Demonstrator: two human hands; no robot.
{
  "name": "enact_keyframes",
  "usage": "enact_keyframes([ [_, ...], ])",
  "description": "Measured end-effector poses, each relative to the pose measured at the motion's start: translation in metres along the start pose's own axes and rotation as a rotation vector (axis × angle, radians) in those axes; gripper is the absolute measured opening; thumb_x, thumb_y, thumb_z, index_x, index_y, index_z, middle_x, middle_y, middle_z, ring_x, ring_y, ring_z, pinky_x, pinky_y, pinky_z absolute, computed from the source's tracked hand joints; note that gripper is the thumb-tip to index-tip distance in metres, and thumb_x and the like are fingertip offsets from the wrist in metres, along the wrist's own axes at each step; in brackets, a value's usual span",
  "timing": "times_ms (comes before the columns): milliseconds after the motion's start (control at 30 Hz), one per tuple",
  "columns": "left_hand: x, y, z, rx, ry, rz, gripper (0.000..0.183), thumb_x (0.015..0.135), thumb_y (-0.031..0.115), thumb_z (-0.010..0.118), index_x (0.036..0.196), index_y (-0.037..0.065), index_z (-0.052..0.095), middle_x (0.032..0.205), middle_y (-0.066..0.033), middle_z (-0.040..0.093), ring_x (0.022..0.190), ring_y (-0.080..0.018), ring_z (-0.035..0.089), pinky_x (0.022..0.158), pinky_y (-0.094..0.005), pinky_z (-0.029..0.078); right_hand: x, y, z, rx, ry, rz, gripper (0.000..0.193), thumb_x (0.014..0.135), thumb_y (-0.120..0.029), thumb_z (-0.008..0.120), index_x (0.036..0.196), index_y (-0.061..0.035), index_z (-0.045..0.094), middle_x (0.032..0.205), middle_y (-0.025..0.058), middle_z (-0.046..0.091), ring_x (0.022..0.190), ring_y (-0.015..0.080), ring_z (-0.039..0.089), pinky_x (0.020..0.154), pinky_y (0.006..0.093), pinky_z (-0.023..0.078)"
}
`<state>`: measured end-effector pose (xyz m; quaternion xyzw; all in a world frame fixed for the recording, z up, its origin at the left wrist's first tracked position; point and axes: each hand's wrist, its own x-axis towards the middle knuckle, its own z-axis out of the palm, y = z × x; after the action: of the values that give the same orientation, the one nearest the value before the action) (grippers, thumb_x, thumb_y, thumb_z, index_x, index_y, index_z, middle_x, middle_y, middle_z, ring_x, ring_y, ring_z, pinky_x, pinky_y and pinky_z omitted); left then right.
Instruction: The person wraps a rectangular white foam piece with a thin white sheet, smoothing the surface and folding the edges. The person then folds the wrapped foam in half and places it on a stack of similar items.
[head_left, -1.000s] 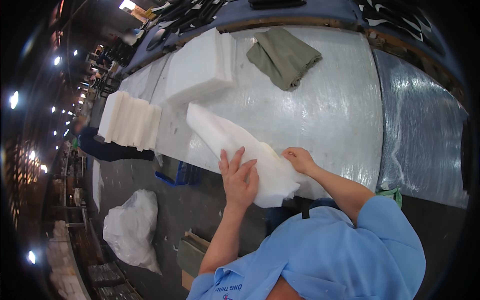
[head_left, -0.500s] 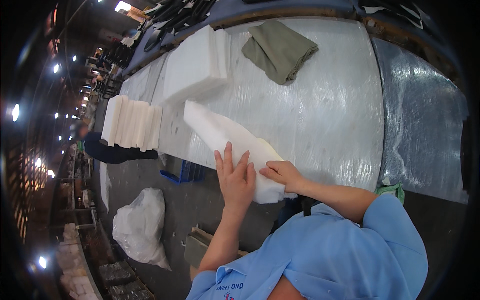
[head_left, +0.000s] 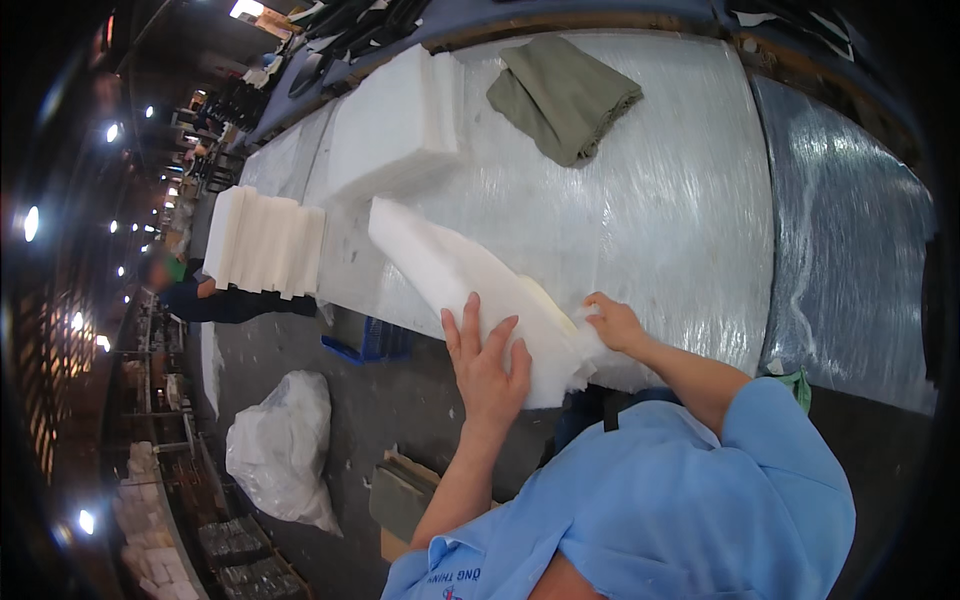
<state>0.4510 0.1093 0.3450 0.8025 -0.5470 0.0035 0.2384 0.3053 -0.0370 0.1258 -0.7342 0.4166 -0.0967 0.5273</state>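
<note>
- The long, soft white padding piece (head_left: 450, 262) lies aslant on the near table edge, 11 to 5 o'clock, with a pale yellow strip (head_left: 547, 298) along its right side. Directions run from its middle.
- At 5 o'clock, the left hand (head_left: 487, 372) lies on it, fingers spread, gripping nothing; presumably it presses the soft layers steady.
- At 3 o'clock, the right hand (head_left: 614, 324) has thumb and forefinger together, apparently pinching a thin, fluffy white flap (head_left: 594, 350) to keep it clear of the rest.
- Beneath is the long grey table wrapped in clear plastic (head_left: 680, 220), perhaps covered for smoothness.
- At 8 o'clock, a blue plastic basket (head_left: 378, 340) and a bulging translucent plastic bag (head_left: 285, 450) sit on the floor.
- Between 9 and 10, ribbed white slabs (head_left: 265, 243) stand beside a dark-clothed co-worker (head_left: 235, 303).
- At 11, a thick white block stack (head_left: 390, 135) limits room beyond the padding; folded olive cloth (head_left: 560, 95) occupies 1 o'clock.
</note>
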Motion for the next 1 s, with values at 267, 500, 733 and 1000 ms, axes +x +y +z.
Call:
enact_keyframes([
  [267, 0.006, 0.013, 0.011, 0.036, 0.026, 0.013, 0.031, 0.089, 0.014, 0.067, 0.119, 0.009, 0.074, 0.161, -0.0194, 0.039, 0.154, -0.0522, 0.015, 0.124, -0.0571, 0.02, -0.075, -0.051, -0.064, 0.56, -0.399, -0.016, 0.04, 0.104, -0.041, 0.06, 0.106, -0.0035, 0.072, 0.095, 0.0091, 0.074, 0.089, 0.0159, 0.064, 0.083, 0.0351, 0.052],
  [500, 0.024, 0.03, 0.007, 0.174, -0.097, 0.076, 0.038, 0.091, 0.026, 0.072, 0.126, 0.009, 0.071, 0.164, -0.0219, 0.035, 0.152, -0.0538, 0.019, 0.121, -0.0601, 0.023, -0.069, -0.102, -0.042, 0.357, -0.193, -0.31, 0.046, 0.103, -0.047, 0.058, 0.091, -0.0037, 0.067, 0.08, 0.0182, 0.068, 0.075, 0.0345, 0.066, 0.071, 0.0432, 0.052],
  [733, 0.019, 0.021, 0.022, 0.253, -0.092, 0.203, 0.042, 0.087, 0.028, 0.077, 0.122, 0.007, 0.07, 0.162, -0.0265, 0.036, 0.149, -0.0587, 0.021, 0.119, -0.0648, 0.025, -0.028, 0.018, 0.005, 0.061, 0.161, -0.021, 0.049, 0.102, -0.054, 0.052, 0.102, -0.0088, 0.068, 0.094, 0.0208, 0.072, 0.093, 0.043, 0.068, 0.081, 0.0517, 0.052],
  [1000, 0.025, 0.025, 0.028, 0.265, -0.114, 0.235, 0.043, 0.085, 0.024, 0.076, 0.123, 0.004, 0.066, 0.163, -0.0234, 0.034, 0.15, -0.0567, 0.022, 0.117, -0.0659, 0.028, -0.17, 0.119, -0.136, 0.201, 0.919, 0.369, 0.028, 0.096, -0.036, 0.065, 0.109, -0.011, 0.068, 0.101, 0.0163, 0.072, 0.095, 0.0375, 0.069, 0.085, 0.0454, 0.053],
])
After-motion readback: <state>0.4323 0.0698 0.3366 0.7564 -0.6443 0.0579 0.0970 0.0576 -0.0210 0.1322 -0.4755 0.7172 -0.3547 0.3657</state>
